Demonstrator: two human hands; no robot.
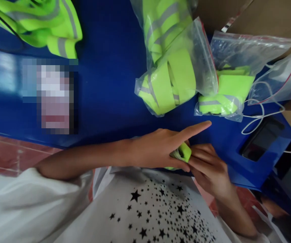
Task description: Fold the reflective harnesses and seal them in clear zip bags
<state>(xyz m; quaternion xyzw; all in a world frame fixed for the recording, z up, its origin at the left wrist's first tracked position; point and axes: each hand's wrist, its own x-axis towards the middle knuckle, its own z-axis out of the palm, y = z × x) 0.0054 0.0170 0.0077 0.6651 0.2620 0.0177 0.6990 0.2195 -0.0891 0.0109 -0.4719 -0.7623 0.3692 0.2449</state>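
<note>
Close to my body, at the table's front edge, both hands are on a rolled or folded neon-yellow reflective band (185, 152). My left hand (155, 148) lies over it from the left, closed around it, with one finger stretched out to the right. From the other side, my right hand (209, 167) has its bent fingers pressed against the band's end. Most of the band is hidden under my left hand. Beyond the hands lie a clear bag of larger yellow bands (183, 74) and a smaller zip bag (223, 94) with a folded yellow band inside.
Loose yellow reflective bands (64, 30) are heaped at the far left of the blue table (107, 84). A blurred-out rectangular item (55, 101) lies below them. On the right are a black phone (263, 138), a white cable (263, 111), another clear bag (284, 77) and brown cardboard (269, 17).
</note>
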